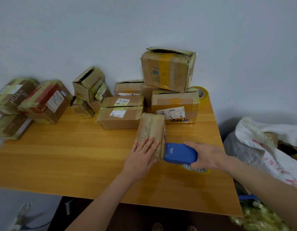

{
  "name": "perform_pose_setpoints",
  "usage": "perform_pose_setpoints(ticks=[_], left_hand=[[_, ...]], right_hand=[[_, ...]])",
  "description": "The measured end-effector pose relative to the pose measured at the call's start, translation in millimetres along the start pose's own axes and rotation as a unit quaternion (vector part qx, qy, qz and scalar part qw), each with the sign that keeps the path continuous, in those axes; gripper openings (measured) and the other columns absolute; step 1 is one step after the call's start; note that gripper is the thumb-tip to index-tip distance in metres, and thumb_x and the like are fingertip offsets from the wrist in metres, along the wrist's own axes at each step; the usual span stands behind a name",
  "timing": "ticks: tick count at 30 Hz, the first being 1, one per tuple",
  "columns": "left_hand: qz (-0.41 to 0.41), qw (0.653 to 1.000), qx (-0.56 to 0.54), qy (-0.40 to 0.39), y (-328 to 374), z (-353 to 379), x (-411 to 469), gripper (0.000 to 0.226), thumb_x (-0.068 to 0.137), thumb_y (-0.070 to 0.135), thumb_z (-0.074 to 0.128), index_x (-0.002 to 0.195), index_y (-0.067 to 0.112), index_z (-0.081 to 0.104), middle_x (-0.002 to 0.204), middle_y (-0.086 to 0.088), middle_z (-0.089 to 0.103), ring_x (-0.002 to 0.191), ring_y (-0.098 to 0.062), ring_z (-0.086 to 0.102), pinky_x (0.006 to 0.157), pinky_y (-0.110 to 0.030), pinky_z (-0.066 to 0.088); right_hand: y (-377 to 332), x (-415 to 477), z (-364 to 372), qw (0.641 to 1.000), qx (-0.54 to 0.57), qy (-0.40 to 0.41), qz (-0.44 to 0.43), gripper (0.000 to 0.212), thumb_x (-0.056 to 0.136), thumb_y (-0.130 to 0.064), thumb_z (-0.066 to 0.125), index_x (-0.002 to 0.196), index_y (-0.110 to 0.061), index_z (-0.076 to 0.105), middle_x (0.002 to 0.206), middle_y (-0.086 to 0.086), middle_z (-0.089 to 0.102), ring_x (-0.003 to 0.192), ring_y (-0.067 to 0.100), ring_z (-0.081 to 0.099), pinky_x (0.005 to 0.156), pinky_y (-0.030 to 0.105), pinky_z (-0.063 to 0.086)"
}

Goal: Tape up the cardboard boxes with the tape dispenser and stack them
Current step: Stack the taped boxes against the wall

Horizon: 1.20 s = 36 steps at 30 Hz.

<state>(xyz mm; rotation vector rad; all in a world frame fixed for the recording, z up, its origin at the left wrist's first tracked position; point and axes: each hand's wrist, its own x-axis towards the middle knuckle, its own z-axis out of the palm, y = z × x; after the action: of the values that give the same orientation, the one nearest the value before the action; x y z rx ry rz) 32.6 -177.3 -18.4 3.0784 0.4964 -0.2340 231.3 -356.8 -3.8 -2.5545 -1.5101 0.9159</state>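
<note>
You get soft, even, rather dim light with a faint sheen on the table [61, 164], while wide-angle bending and blur smear the left and lower-right edges.

At nine o'clock the leftmost box [4, 97] runs off the picture's edge. At five o'clock a tape roll [197, 171] is mostly hidden under the tape dispenser [179, 153] and the right hand [207, 155], whose fingers curl out of sight beneath it. At two o'clock a second roll [202, 92] sits half behind a stacked box [175, 100]. Its label [171, 113] is too small to read. At three o'clock a sack [268, 144] is cut off, its red print blurred.
</note>
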Motion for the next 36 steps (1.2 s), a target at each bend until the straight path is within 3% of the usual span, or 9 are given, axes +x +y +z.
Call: perform_pose_setpoints(ticks=[7,17,19,23,26,28,31,33,36], left_hand=[[-0.004,0.999,-0.027,0.020,0.6,3.8,0.0,0.065,0.100,0.050,0.028,0.142,0.036,-0.020,0.159,0.008,-0.012,0.147,-0.013,-0.014,0.120,-0.040,-0.010],[0.002,0.999,-0.034,0.022,-1.4,9.5,-0.5,0.067,0.086,0.058,0.003,0.147,0.033,-0.007,0.160,0.003,0.003,0.149,-0.020,0.004,0.117,-0.041,-0.008],[-0.010,0.999,-0.031,0.010,2.0,5.3,1.4,0.067,0.086,0.057,0.001,0.147,0.033,-0.012,0.161,0.004,-0.003,0.149,-0.018,-0.003,0.119,-0.041,-0.009],[-0.041,0.997,-0.056,0.019,17.5,3.1,6.8,0.083,0.077,0.062,-0.011,0.153,0.029,-0.002,0.162,0.001,-0.001,0.149,-0.019,-0.005,0.118,-0.042,-0.010],[-0.050,0.996,-0.073,0.016,21.7,1.6,7.4,0.090,0.077,0.072,-0.013,0.153,0.026,0.001,0.161,0.001,-0.001,0.149,-0.018,-0.006,0.116,-0.040,-0.012],[-0.056,0.992,-0.111,0.015,19.3,-2.8,6.3,0.087,0.082,0.071,-0.008,0.153,0.023,0.005,0.161,0.003,0.001,0.148,-0.013,-0.005,0.118,-0.035,-0.010],[-0.095,0.963,-0.241,0.080,8.0,-9.5,-0.6,0.055,0.102,0.044,0.027,0.151,0.024,0.014,0.159,0.008,0.008,0.146,-0.006,0.001,0.118,-0.027,0.004],[-0.143,0.939,-0.282,0.137,-3.4,-11.2,-9.8,0.053,0.103,0.033,0.035,0.151,0.022,0.017,0.158,0.009,0.011,0.145,-0.004,0.004,0.117,-0.025,0.011],[-0.222,0.901,-0.343,0.144,-18.6,-9.7,-17.2,0.057,0.102,0.031,0.038,0.152,0.015,0.016,0.159,0.002,0.015,0.147,-0.011,0.012,0.118,-0.029,0.017]], right_hand=[[-17.1,13.1,-13.5,0.999,0.007,-0.031,0.016,0.077,0.076,-0.042,0.068,0.142,-0.040,0.028,0.109,-0.007,0.054,0.098,0.019,0.054,0.083,0.038,0.053],[-11.0,11.4,-23.1,0.994,-0.041,-0.004,0.099,0.065,0.067,-0.050,0.066,0.128,-0.035,0.046,0.103,-0.008,0.060,0.091,0.019,0.058,0.073,0.032,0.054],[-1.2,11.3,-21.4,0.989,0.085,0.039,0.115,0.054,0.070,-0.043,0.071,0.118,-0.029,0.052,0.099,-0.005,0.062,0.086,0.017,0.060,0.068,0.030,0.052],[-4.7,23.2,-7.0,0.870,0.452,0.128,0.152,0.036,0.081,-0.025,0.074,0.110,-0.016,0.055,0.103,0.004,0.059,0.084,0.019,0.055,0.068,0.031,0.043],[-6.5,40.0,18.1,0.776,0.583,0.097,0.220,0.053,0.081,-0.032,0.075,0.125,-0.013,0.053,0.111,0.010,0.061,0.090,0.028,0.060,0.077,0.041,0.052],[-4.0,47.6,31.4,0.749,0.608,0.074,0.252,0.064,0.080,-0.041,0.075,0.133,-0.015,0.049,0.114,0.012,0.062,0.098,0.033,0.063,0.087,0.048,0.054],[-7.3,48.0,35.1,0.759,0.597,0.052,0.254,0.068,0.085,-0.061,0.060,0.135,-0.017,0.047,0.111,0.012,0.062,0.095,0.031,0.062,0.078,0.042,0.052],[-10.4,42.2,27.0,0.817,0.519,0.040,0.249,0.073,0.086,-0.071,0.042,0.133,-0.016,0.047,0.105,0.011,0.061,0.091,0.028,0.060,0.082,0.040,0.046],[-11.2,38.2,13.1,0.926,0.302,0.061,0.217,0.084,0.090,-0.068,0.034,0.149,-0.010,0.028,0.142,0.015,0.046,0.125,0.032,0.048,0.100,0.040,0.040]])
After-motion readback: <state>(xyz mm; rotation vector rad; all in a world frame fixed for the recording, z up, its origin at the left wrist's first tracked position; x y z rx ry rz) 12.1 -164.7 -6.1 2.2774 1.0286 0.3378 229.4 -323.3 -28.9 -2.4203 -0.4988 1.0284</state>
